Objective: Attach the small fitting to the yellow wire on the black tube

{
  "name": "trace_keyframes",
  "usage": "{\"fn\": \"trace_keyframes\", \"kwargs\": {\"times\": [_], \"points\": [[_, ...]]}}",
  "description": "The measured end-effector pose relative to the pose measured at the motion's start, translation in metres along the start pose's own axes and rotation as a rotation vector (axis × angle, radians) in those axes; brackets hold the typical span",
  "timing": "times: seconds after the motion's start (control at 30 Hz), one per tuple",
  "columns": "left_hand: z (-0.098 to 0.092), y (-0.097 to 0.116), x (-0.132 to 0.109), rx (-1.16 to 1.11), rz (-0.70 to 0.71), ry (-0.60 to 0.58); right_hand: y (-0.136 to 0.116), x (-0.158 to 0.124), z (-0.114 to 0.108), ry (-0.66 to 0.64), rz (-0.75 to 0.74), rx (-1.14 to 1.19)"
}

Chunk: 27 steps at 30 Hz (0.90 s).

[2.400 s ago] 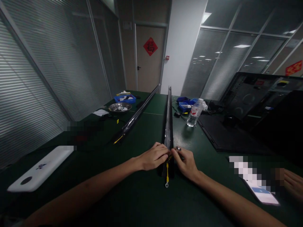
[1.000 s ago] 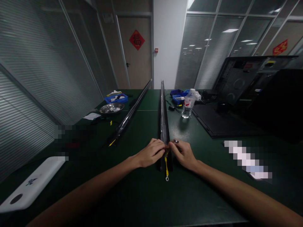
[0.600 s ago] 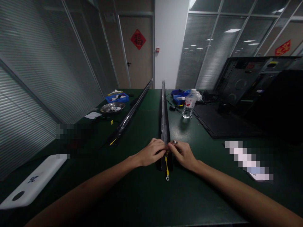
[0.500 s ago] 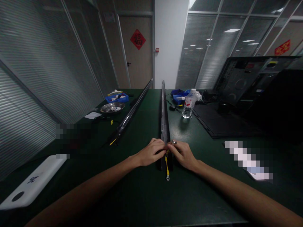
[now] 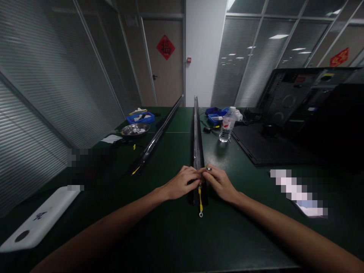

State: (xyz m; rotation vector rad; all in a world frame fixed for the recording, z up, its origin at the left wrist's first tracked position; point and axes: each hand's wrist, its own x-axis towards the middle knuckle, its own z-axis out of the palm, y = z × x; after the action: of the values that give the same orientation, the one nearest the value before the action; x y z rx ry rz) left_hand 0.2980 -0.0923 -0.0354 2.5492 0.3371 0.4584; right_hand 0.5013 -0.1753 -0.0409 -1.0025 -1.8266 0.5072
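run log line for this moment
left hand: at centre rail | right hand: opposite side | yellow lead: ring terminal at near end

The room is dim; ceiling lights gleam in the glass partition (image 5: 239, 72), soft glare touches the tabletop (image 5: 224, 159), and pixelated blocks hide patches.

Brown door (image 5: 167, 72) beside white pillar (image 5: 203, 53)
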Motion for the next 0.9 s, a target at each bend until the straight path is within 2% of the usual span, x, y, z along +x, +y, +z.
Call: {"fn": "trace_keyframes", "kwargs": {"times": [0.17, 0.33, 0.43, 0.9], "points": [[0.001, -0.002, 0.001, -0.016, -0.019, 0.007, -0.001, -0.001, 0.0, 0.059, 0.009, 0.026], [-0.001, -0.001, 0.002, -0.024, -0.032, 0.006, 0.003, -0.007, 0.004, 0.151, 0.139, 0.137], [-0.001, 0.0, 0.002, -0.021, -0.03, 0.008, 0.005, -0.01, 0.005, 0.199, 0.161, 0.171], [0.001, 0.0, 0.001, -0.008, -0.037, 0.031, 0.007, -0.009, 0.004, 0.156, 0.15, 0.189]]}}
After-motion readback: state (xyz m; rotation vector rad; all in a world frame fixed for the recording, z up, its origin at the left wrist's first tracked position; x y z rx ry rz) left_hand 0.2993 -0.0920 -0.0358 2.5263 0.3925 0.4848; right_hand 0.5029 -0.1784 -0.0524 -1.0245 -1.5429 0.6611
